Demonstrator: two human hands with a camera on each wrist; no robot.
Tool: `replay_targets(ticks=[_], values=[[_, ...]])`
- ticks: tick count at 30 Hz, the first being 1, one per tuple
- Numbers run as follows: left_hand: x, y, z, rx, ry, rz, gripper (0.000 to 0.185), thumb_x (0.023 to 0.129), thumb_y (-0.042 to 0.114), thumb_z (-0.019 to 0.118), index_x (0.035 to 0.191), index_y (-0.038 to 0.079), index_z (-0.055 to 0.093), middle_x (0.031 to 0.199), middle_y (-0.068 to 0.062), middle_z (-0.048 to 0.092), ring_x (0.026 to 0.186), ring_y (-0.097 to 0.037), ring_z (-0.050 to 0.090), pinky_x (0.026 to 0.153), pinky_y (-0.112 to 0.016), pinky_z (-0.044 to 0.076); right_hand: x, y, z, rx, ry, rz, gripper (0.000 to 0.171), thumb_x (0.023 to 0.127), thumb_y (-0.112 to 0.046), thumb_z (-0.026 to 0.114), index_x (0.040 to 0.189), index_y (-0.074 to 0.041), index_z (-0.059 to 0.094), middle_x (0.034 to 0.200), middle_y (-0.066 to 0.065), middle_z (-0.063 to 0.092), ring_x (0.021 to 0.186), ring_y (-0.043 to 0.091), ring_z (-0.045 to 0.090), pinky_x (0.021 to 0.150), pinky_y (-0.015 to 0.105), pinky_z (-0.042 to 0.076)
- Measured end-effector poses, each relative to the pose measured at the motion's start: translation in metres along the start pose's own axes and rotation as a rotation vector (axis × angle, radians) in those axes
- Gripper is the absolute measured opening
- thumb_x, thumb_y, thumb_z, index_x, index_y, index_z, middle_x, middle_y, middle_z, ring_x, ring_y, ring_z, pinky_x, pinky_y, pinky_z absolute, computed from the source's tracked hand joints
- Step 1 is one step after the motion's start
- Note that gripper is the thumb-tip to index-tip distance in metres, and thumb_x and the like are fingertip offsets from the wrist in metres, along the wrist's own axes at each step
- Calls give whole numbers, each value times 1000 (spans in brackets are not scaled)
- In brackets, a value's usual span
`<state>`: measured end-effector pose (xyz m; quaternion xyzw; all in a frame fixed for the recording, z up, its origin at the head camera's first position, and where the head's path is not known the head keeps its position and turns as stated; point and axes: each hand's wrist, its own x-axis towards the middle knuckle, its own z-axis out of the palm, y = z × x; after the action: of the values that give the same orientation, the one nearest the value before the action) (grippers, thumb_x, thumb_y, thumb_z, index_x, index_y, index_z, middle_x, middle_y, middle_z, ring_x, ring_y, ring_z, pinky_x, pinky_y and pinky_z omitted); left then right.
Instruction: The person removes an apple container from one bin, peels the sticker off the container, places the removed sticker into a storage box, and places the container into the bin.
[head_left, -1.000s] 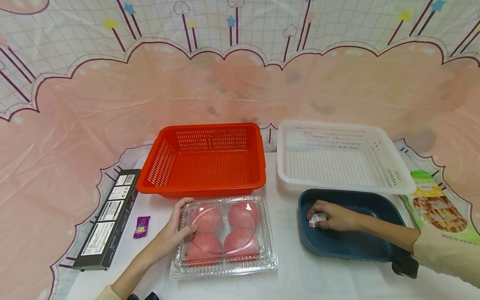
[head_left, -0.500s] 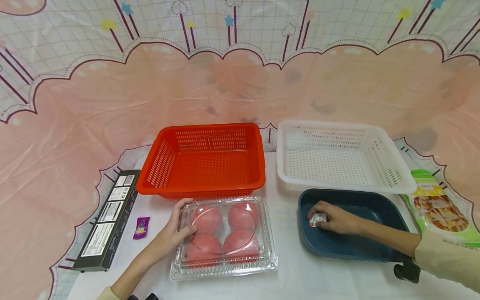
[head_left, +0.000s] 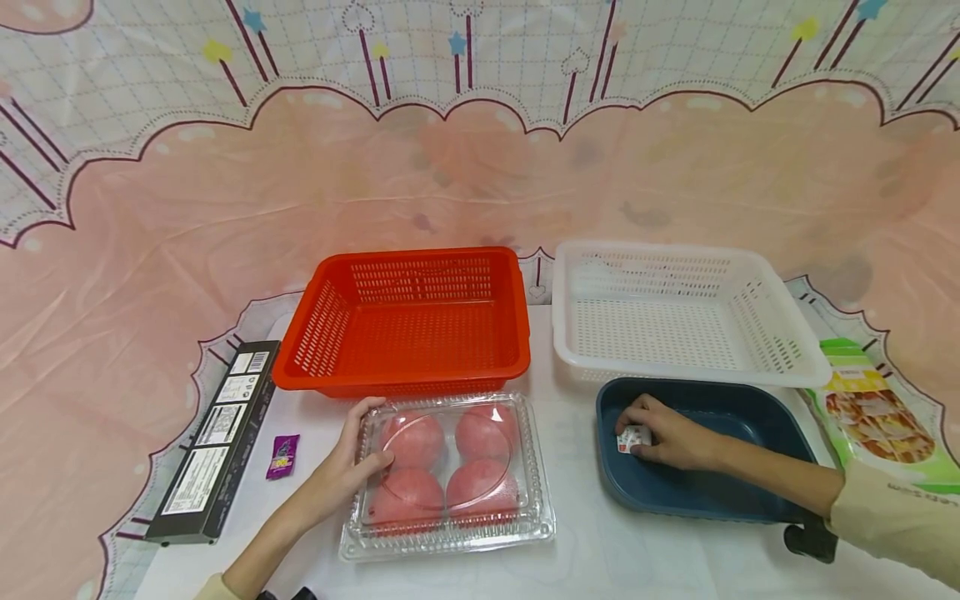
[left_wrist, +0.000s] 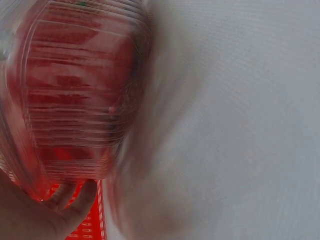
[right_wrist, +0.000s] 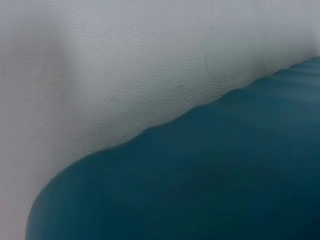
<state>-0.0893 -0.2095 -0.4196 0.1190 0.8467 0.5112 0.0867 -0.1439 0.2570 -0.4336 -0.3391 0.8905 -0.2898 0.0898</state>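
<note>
My left hand [head_left: 351, 467] grips the left side of a clear plastic clamshell box [head_left: 536, 500], thumb over the lid and fingers round the far left corner. Several round pinkish-red fruits [head_left: 483, 483] show through the lid. In the left wrist view the fingertips [left_wrist: 85, 200] curl at the ribbed end of the box. Inside a dark blue basin [head_left: 705, 492], my right hand [head_left: 678, 437] pinches a small white packet with red print [head_left: 632, 439] near the left wall. The right wrist view holds only the basin's outer side [right_wrist: 190, 175] and white cloth.
Behind the box stands a red basket [head_left: 405, 333], with a white basket [head_left: 660, 333] behind the basin. A long black box [head_left: 217, 433] and a small purple packet [head_left: 282, 457] lie at the left. A green food bag [head_left: 877, 417] lies at the right.
My right hand and the small white packet stay almost in place inside the basin. The left hand keeps its grip on the clamshell box, which has not moved.
</note>
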Motion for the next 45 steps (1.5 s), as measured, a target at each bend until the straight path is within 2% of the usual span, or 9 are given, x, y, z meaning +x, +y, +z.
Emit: replay_targets(ticks=[5,9,16,22,27,34,41,45], values=[[0,-2,0,-2,-2,3,64,93,19,55,145,18,18,146,-20,28,137,-47,26,105,-78,22,-2,5,4,24,47,-67,21,82,-5,72,100,-11,65,98,8,51,83,4,45,63,17,43],[0,-3,0,-6,-7,-10,64,94,21,55,145,18,17,147,-20,26,139,-46,23,106,-78,20,-1,5,4,41,35,-45,19,84,-7,71,102,-9,65,100,9,53,82,2,44,61,17,45],[-1,-1,0,-9,-7,-13,64,94,22,55,145,19,18,148,-20,24,140,-47,22,106,-78,19,2,-6,0,-65,88,-79,20,83,-7,72,101,-9,65,101,6,57,82,7,51,65,20,48],[-2,-2,0,-11,-9,-13,64,94,23,55,146,19,17,148,-19,24,140,-47,23,105,-78,20,3,-11,-1,-58,74,-19,22,83,-6,71,104,-7,64,104,7,58,75,0,50,63,21,49],[-1,-5,1,-10,-12,-13,65,94,23,54,146,18,16,148,-20,24,139,-47,22,105,-78,21,1,-14,-2,-90,72,-6,23,82,-9,73,104,-8,64,104,6,59,78,6,53,65,22,50],[0,-8,0,-2,-14,-10,66,93,24,55,146,19,16,147,-19,25,139,-46,23,104,-77,24,4,-24,-5,-183,176,-39,22,83,-8,72,102,-12,65,103,-1,63,89,14,61,75,29,54],[0,-8,0,1,-11,-11,66,93,24,55,146,18,16,147,-20,26,138,-46,24,104,-77,25,9,-31,-7,-175,293,-94,23,82,-3,72,102,-12,64,102,0,65,83,11,61,67,23,53],[1,-7,0,0,-10,-11,66,93,24,55,146,18,16,147,-20,26,138,-46,25,105,-76,25,11,-34,-7,-147,300,-91,23,83,-2,72,103,-12,65,103,1,66,84,10,62,65,23,54]])
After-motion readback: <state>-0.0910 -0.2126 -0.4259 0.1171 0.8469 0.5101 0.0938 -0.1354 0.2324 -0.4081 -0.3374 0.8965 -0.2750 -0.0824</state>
